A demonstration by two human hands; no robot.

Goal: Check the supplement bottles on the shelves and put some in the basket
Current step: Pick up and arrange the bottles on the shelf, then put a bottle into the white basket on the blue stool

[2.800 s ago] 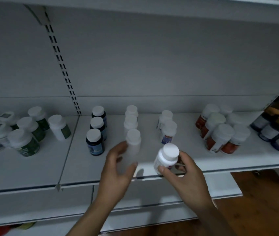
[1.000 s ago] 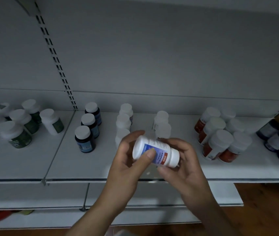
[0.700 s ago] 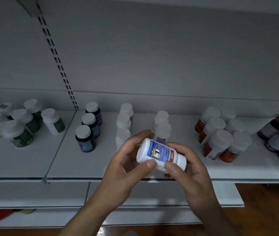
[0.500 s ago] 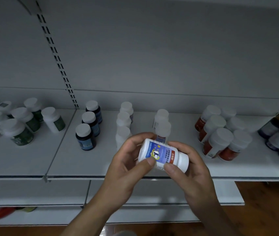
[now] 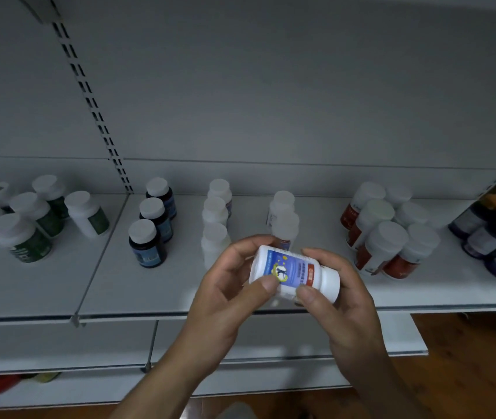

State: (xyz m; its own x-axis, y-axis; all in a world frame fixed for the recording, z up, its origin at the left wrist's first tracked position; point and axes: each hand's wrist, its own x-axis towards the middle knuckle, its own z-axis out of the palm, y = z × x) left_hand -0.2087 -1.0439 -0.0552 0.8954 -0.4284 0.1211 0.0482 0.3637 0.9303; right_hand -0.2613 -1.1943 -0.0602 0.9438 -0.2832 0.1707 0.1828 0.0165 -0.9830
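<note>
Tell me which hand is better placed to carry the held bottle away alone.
Probably right: the right hand curls round the white bottle at its cap end; the left hand only pinches the base end.

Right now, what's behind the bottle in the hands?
Two white-capped bottles in a row on the shelf, caps and upper bodies visible. The held bottle and the fingers cover the nearer one's lower label and base.
</note>
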